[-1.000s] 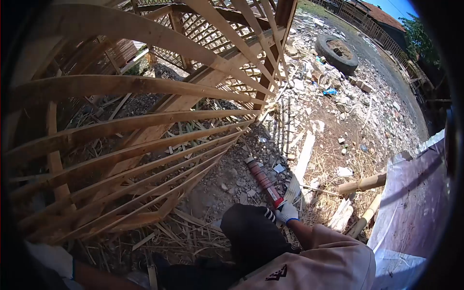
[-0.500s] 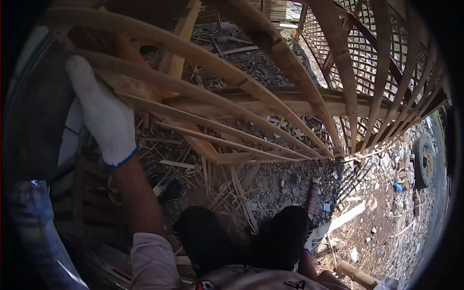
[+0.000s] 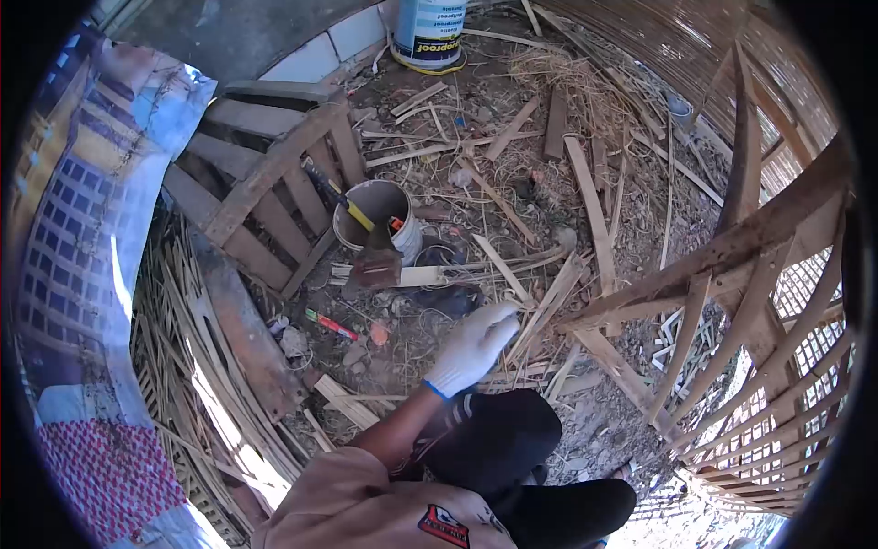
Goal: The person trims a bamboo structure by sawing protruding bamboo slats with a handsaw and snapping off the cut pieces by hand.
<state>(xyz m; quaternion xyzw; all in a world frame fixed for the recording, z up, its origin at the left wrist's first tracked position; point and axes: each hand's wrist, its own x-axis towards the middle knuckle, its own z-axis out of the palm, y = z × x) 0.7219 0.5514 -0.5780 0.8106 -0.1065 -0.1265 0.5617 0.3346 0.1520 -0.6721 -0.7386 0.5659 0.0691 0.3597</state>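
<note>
My left hand (image 3: 474,349), in a white knitted glove with a blue cuff, is in front of my knees. Its fingers are slightly bent and apart, and nothing shows between them. Close by its fingertips, thin split strips (image 3: 551,306) lie on the ground; contact cannot be made out. To the right stands a large wooden frame (image 3: 704,265) with curved slats and a lattice. My right hand is out of view.
A bucket (image 3: 416,240) holding tools stands by a slatted wooden piece (image 3: 274,183). Behind is a blue-labelled container (image 3: 428,32). A red-and-green item (image 3: 331,325) lies on the littered ground. Long strips (image 3: 187,339) and a patterned cloth (image 3: 78,265) are at left.
The view has swung left, bringing the bucket and cloth in. My left hand has left the upper left end of the wooden frame and come down near the strips on the ground.
</note>
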